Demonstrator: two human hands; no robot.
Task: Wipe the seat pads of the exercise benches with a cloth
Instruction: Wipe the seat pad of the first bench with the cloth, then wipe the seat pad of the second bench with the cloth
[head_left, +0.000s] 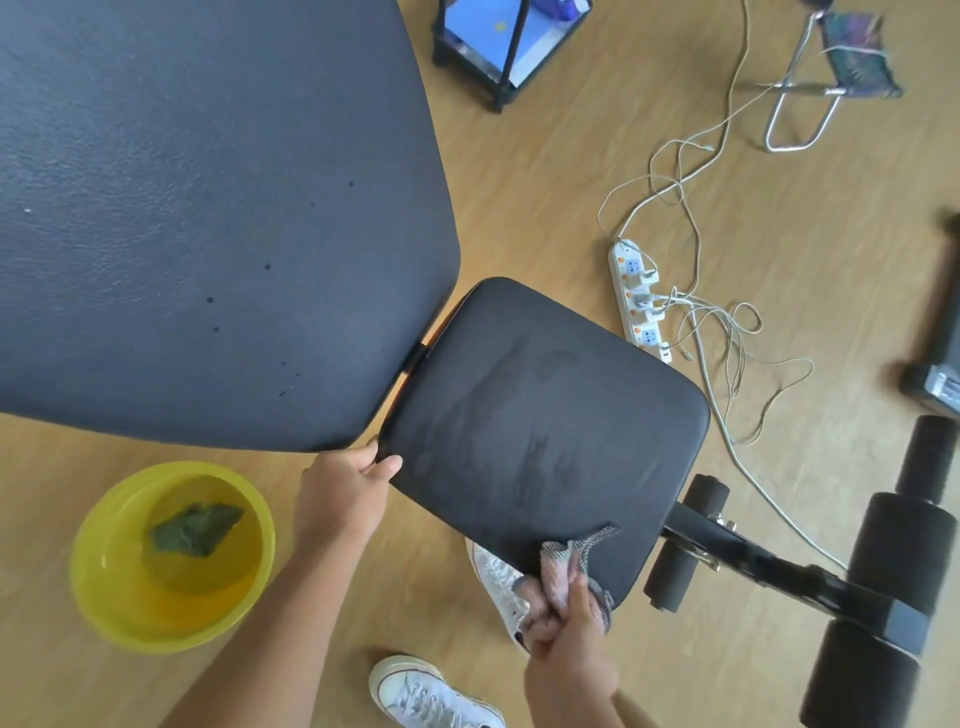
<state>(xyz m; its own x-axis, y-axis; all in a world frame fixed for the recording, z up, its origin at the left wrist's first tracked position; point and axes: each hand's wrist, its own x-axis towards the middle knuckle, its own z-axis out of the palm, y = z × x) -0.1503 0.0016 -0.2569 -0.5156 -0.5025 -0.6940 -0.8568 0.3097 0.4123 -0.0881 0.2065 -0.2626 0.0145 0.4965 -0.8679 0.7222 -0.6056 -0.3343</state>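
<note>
The black seat pad (545, 415) of the exercise bench lies in the middle of the view, with damp streaks across its surface. The large black back pad (208, 208) fills the upper left and carries a few dark drops. My right hand (566, 644) is shut on a bunched pink and grey cloth (569, 564) pressed against the near edge of the seat pad. My left hand (343, 493) grips the seat pad's left corner, thumb on top.
A yellow basin (130, 613) of water with a green cloth (195, 530) stands on the wooden floor at lower left. Black foam rollers (893, 545) stick out at right. A power strip (641, 306) with tangled white cables lies beyond the seat. My white shoes (426, 696) are below.
</note>
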